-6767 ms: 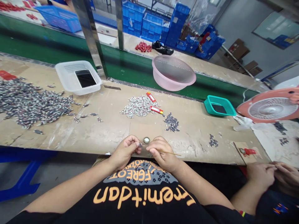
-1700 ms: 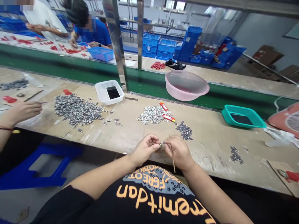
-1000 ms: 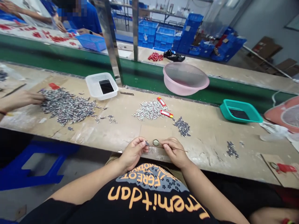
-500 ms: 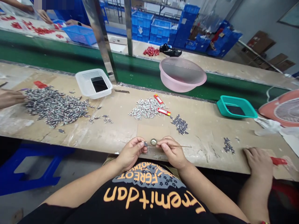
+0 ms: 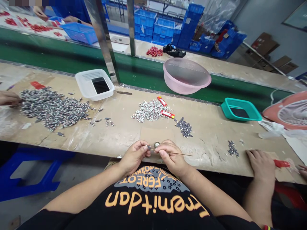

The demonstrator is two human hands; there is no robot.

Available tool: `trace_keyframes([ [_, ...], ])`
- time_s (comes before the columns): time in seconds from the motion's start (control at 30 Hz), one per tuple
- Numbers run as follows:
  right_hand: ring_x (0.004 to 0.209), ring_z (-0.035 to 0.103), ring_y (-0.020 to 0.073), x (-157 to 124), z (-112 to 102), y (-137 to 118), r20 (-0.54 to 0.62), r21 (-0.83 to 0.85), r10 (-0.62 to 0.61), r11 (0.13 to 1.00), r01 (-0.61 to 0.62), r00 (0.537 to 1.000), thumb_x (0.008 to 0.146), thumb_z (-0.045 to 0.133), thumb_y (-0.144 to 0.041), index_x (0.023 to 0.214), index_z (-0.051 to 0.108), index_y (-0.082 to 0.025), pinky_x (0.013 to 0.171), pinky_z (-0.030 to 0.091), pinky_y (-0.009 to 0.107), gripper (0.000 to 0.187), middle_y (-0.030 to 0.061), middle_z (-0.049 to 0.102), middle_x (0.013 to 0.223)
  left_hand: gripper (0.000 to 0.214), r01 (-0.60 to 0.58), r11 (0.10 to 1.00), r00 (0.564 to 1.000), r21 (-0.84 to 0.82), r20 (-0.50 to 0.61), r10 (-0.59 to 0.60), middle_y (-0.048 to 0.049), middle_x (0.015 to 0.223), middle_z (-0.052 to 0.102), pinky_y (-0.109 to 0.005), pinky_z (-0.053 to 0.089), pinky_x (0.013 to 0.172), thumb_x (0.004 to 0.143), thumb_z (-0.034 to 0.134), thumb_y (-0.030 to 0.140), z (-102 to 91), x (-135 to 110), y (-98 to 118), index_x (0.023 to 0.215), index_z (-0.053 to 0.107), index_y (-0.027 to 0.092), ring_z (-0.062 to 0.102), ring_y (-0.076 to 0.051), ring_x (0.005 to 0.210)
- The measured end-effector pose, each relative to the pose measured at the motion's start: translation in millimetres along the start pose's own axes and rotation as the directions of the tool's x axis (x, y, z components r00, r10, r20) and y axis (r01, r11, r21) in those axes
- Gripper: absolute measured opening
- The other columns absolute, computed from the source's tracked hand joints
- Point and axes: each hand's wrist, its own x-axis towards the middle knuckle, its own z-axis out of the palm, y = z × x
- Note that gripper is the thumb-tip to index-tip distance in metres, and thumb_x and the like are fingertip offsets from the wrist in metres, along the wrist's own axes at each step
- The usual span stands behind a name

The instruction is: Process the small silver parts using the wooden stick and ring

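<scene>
My left hand (image 5: 137, 154) pinches a small dark grey piece (image 5: 149, 147) between thumb and fingertips, at the near edge of the table. Facing it, my right hand (image 5: 171, 156) is closed on a thin brown stick (image 5: 180, 154), whose tip reaches the grey piece. Just behind my right fingertips lies a bottle cap (image 5: 156, 144), partly hidden by them. Beyond the hands is a pile of small white pieces (image 5: 150, 111) with two red and yellow tubes or packets (image 5: 167, 114) at its side. A smaller heap of dark grey pieces (image 5: 184, 127) lies to the right.
A large grey heap (image 5: 54, 108) and a white basket (image 5: 82, 86) holding a phone stand left. A pink basin (image 5: 185, 76) is at the back, a green basket (image 5: 241, 109) and a fan (image 5: 287, 110) to the right. Co-workers' hands (image 5: 261, 163) are on both sides.
My right hand has shifted slightly left, bringing the stick from beside the bottle cap to the grey piece. My left hand keeps its pinch. Another co-worker's hand shows at the right edge.
</scene>
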Motion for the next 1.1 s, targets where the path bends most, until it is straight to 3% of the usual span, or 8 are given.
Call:
trace_keyframes([
  [0.4, 0.082, 0.057, 0.0165, -2, -4, -3, -0.01, -0.047, -0.008, 0.999, 0.007, 1.0, 0.09, 0.047, -0.018, 0.092, 0.062, -0.023, 0.08, 0.045, 0.035, 0.016, 0.0024, 0.067, 0.082, 0.011, 0.006, 1.0, 1.0, 0.008, -0.014, -0.006, 0.0002, 0.069, 0.061, -0.023, 0.044, 0.068, 0.081, 0.064, 0.022, 0.6, -1, 1, 0.085, 0.056, 0.016, 0.058, -0.011, 0.067],
  [0.57, 0.079, 0.056, 0.0169, -3, -7, 14, -0.054, -0.14, 0.033, 0.989, -0.04, 0.998, 0.09, 0.048, -0.02, 0.088, 0.062, -0.021, 0.078, 0.045, 0.035, 0.015, 0.0033, 0.067, 0.08, 0.01, -0.004, 1.0, 1.0, -0.016, -0.028, 0.003, 0.0011, 0.069, 0.06, -0.022, 0.044, 0.068, 0.08, 0.064, 0.021, 0.7, 0, 1, 0.084, 0.056, 0.016, 0.057, -0.01, 0.066],
  [0.73, 0.075, 0.055, 0.017, -4, -5, 30, 0.014, -0.279, 0.066, 0.958, -0.06, 0.998, 0.09, 0.049, -0.022, 0.084, 0.062, -0.02, 0.076, 0.043, 0.036, 0.014, 0.0041, 0.067, 0.08, 0.011, 0.002, 1.0, 0.999, -0.027, -0.032, -0.003, 0.0012, 0.069, 0.06, -0.022, 0.045, 0.069, 0.08, 0.065, 0.021, 0.7, 0, 2, 0.084, 0.057, 0.015, 0.057, -0.009, 0.067],
  [1.1, 0.081, 0.058, 0.0171, 0, -3, -6, -0.02, -0.05, -0.057, 0.997, 0.056, 0.998, 0.089, 0.045, -0.018, 0.092, 0.06, -0.023, 0.08, 0.046, 0.036, 0.017, 0.0024, 0.065, 0.08, 0.014, 0.017, 1.0, 1.0, 0.003, -0.016, -0.017, -0.0001, 0.069, 0.061, -0.024, 0.045, 0.068, 0.078, 0.066, 0.025, 1.9, -1, 3, 0.083, 0.057, 0.015, 0.058, -0.01, 0.066],
])
